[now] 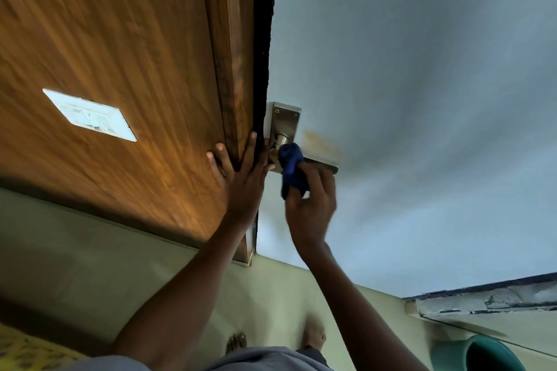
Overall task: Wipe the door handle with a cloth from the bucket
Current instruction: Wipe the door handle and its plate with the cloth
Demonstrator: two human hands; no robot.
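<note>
The blue cloth (291, 170) and the right hand (312, 205) cover the middle of the door handle (327, 166) — only its far tip shows. The green bucket (479, 354) is cut off by the bottom edge. The white wall plate (89, 114) is blurred — its markings can't be read.

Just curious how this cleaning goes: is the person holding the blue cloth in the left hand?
No, the blue cloth is gripped in the right hand against the door handle, while the left hand rests flat on the door edge.
</note>
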